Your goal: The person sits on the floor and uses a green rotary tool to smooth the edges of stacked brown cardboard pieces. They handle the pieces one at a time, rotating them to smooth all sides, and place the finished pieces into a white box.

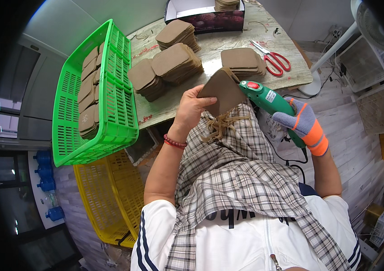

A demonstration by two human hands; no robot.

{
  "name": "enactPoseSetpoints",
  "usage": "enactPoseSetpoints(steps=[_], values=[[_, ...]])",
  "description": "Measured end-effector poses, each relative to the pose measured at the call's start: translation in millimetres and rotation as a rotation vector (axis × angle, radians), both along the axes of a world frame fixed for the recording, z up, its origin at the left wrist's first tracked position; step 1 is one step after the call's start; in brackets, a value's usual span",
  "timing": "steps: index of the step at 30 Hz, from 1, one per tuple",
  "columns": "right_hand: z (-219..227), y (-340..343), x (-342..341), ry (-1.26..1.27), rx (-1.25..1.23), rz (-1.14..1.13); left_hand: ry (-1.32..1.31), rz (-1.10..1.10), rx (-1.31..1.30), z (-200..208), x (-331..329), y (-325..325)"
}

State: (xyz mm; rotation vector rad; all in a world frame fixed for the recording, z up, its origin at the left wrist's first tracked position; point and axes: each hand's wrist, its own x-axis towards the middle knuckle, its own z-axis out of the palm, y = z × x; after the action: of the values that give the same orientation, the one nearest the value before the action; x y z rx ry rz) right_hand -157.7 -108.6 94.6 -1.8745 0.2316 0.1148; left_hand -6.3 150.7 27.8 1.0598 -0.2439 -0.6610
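My left hand (191, 107) pinches a brown flat pad with rounded corners (222, 94) between thumb and fingers, holding it tilted above my lap. A folded-over part shows at the pad's upper right edge. My right hand (304, 123), in a grey and orange glove, is wrapped round a green corded power tool with a red switch (268, 98). The tool's front end meets the pad's right edge; its tip is hidden there. Thin brown strips (223, 126) lie in a tangle on my checked apron (214, 158) below the pad.
Stacks of brown pads (178, 62) stand on the worn table (219, 43), with another stack (242, 62) near red-handled scissors (273, 61). A dark box (205, 21) sits at the back. Left are a green crate (119, 122) of pads and a yellow crate (106, 194). A fan (375, 22) stands right.
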Motion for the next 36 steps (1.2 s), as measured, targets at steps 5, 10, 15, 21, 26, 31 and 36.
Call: enactPoseSetpoints(steps=[5, 10, 15, 21, 26, 31, 36], values=[[6.1, 8.3, 5.6, 0.012, 0.031, -0.006, 0.013, -0.076, 0.092, -2.2, -3.2, 6.4], [7.6, 5.4, 4.3, 0.074, 0.052, 0.021, -0.241, -0.055, 0.245, 10.7, 8.3, 18.6], [0.6, 1.1, 1.8, 0.110, 0.093, 0.049, -0.357, 0.104, 0.277, 20.7, 18.2, 31.8], [-2.1, 8.1, -1.1, 0.127, 0.191, 0.085, -0.238, 0.066, 0.123, 18.0, 25.2, 41.4], [-2.1, 11.5, -0.4, 0.149, 0.156, 0.102, -0.211, 0.004, 0.186, 24.0, 19.2, 40.2], [1.1, 16.5, 0.1, 0.143, 0.085, 0.121, -0.239, -0.067, 0.229, 27.9, 10.5, 32.8], [-1.1, 19.7, 2.0, 0.123, 0.064, 0.153, -0.302, -0.226, 0.329, 30.6, 9.0, 24.5]])
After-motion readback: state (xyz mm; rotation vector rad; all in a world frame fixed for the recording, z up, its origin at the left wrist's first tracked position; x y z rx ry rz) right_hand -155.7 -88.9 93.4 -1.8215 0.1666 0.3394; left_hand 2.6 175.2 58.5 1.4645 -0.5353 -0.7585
